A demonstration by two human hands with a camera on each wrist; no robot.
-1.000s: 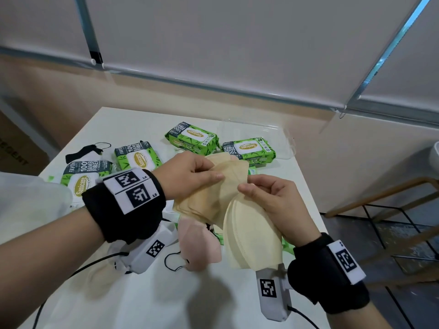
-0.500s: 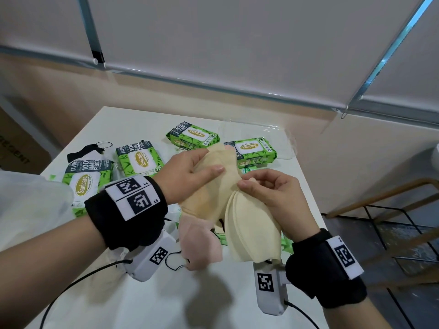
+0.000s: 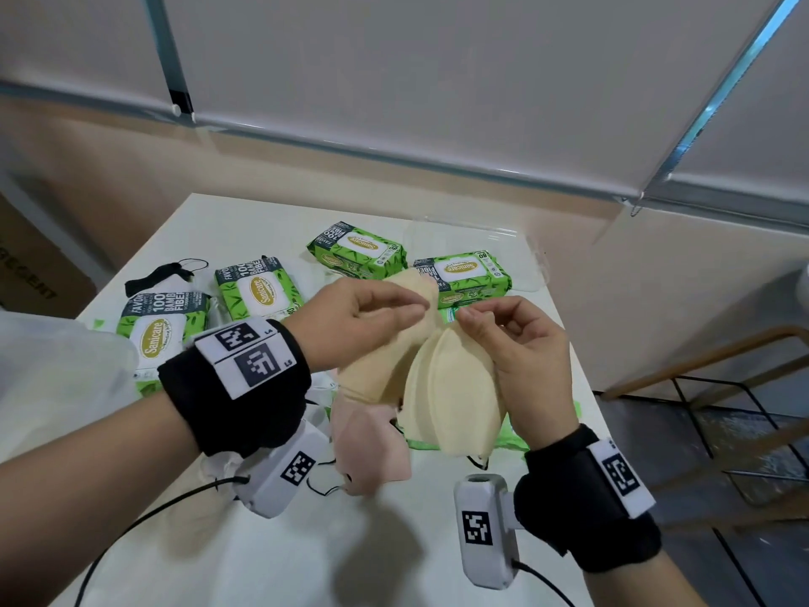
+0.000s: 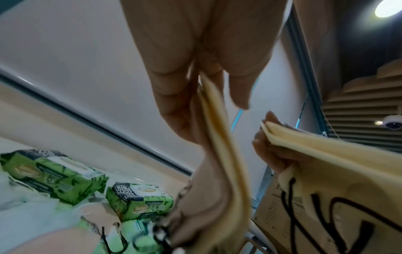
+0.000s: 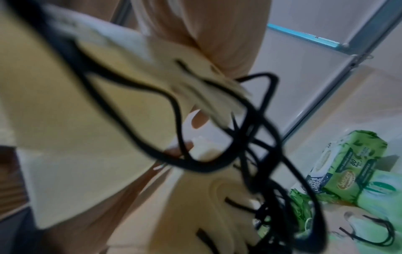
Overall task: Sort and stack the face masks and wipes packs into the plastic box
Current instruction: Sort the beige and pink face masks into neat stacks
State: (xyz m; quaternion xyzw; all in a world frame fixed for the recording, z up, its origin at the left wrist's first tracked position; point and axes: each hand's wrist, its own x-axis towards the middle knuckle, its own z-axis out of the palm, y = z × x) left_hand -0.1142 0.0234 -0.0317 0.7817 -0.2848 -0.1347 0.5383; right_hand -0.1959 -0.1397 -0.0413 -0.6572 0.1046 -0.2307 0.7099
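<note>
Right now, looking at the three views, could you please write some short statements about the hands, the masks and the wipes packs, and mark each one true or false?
1. The left hand pinches a tan mask. True.
2. The right hand is empty. False: it grips a stack of cream masks.
3. A pink mask lies on the white table below the hands. True.
4. All wipes packs are piled inside the plastic box. False: four green wipes packs, for example one, lie spread on the table.
5. A black mask lies at the table's far left. True.
</note>
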